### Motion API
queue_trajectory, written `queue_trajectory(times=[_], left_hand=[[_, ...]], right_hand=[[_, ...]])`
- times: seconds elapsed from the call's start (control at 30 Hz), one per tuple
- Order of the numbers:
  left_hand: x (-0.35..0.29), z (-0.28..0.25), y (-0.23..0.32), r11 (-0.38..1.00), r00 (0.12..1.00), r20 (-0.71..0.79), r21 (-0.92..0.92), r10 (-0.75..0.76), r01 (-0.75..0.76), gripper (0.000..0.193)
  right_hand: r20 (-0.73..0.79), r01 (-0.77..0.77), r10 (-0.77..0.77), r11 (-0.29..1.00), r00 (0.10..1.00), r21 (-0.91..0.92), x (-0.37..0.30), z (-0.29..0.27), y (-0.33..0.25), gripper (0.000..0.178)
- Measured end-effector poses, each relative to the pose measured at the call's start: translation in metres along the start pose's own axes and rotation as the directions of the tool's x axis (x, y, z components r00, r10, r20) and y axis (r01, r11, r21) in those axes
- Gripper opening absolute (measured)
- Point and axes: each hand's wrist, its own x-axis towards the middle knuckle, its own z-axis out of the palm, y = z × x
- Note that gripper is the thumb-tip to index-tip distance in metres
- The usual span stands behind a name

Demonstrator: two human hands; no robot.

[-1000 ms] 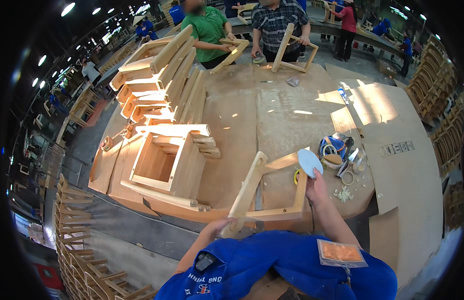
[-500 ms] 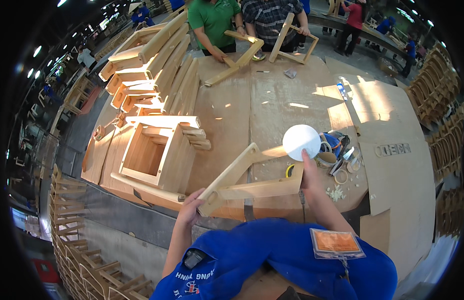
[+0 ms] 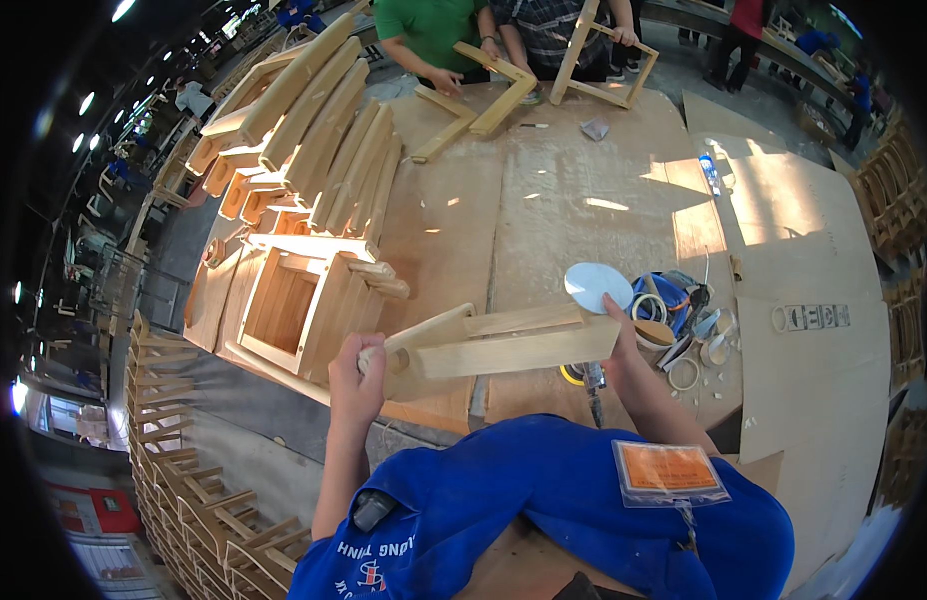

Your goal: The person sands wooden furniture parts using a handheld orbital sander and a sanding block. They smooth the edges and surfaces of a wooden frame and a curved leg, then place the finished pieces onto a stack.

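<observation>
I hold a pale wooden frame piece (image 3: 524,354) above the near part of the table, tilted, with its rails running left to right. My left hand (image 3: 357,382) is wrapped round its left end. At the other end is my right hand (image 3: 622,335), closed on the frame and also on a round white sanding disc (image 3: 596,286), whose face is turned up. Part of a yellow-and-black tool (image 3: 584,374) with a cord shows under the frame's right end; the frame hides the rest.
Rolls of tape (image 3: 685,374) and a blue tool (image 3: 672,296) lie to the right on the wooden table (image 3: 564,235). Stacked wooden frames (image 3: 319,135) and a box-like assembly (image 3: 309,310) stand left. Two people handle frames (image 3: 499,100) across the table. Cardboard (image 3: 814,260) covers the right side.
The frame has tilted, so its two rails look closer together. My left hand has moved up and left. The sanding disc shows more edge-on, still by my right hand.
</observation>
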Motion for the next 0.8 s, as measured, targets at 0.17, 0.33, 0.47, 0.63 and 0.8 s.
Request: queue_trajectory(times=[0.17, 0.33, 0.47, 0.63, 0.8], left_hand=[[0.049, 0.037, 0.016, 0.974, 0.996, -0.015, -0.212, 0.083, -0.084, 0.013], [0.075, 0.058, 0.036, 0.984, 0.988, 0.139, -0.175, 0.065, -0.040, 0.014], [0.093, 0.050, 0.026, 0.939, 0.989, 0.148, -0.341, -0.005, 0.056, 0.017], [0.111, 0.020, 0.002, 0.923, 0.996, 0.066, -0.375, -0.066, 0.086, 0.017], [0.119, 0.000, -0.007, 0.919, 0.992, 0.018, -0.374, -0.126, 0.123, 0.017]], right_hand=[[-0.042, 0.104, -0.108, 0.991, 0.993, -0.086, 0.040, -0.010, -0.021, 0.060], [-0.062, 0.384, -0.494, 0.743, 0.867, -0.548, 0.072, -0.060, -0.115, 0.045], [-0.044, 0.486, -0.619, 0.656, 0.784, -0.577, 0.063, -0.137, -0.178, 0.035], [0.224, 0.342, -0.548, 0.122, 0.806, -0.932, 0.052, -0.193, -0.163, 0.036], [0.063, 0.141, -0.702, 0.053, 0.709, -0.989, 0.052, -0.192, -0.125, 0.042]])
